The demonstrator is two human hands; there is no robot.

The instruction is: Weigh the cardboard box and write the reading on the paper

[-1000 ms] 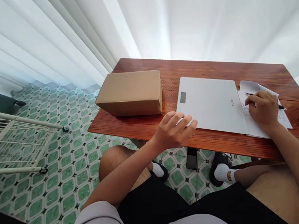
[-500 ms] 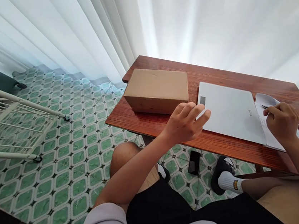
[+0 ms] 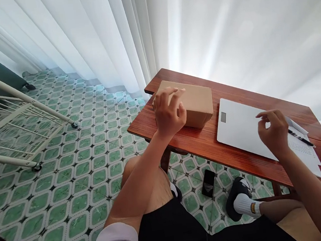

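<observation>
A brown cardboard box (image 3: 197,101) lies at the left end of a reddish wooden table (image 3: 204,144). My left hand (image 3: 167,113) is over the box's near left end with its fingers spread, touching or just above it. A flat white scale (image 3: 244,126) lies to the right of the box. My right hand (image 3: 272,133) hovers above the scale's right part, fingers loosely curled and holding nothing. A black pen (image 3: 301,137) rests on a sheet of written paper (image 3: 306,152) to the right of that hand.
White curtains hang behind the table. A white metal rack (image 3: 10,126) on castors stands on the green patterned floor tiles at the left. A dark phone (image 3: 208,182) lies on the floor under the table, near my feet in white socks and black slippers.
My left hand moved from the scale's near left corner to the box. My right hand let go of the pen, left the paper and rose over the scale. The view swung left.
</observation>
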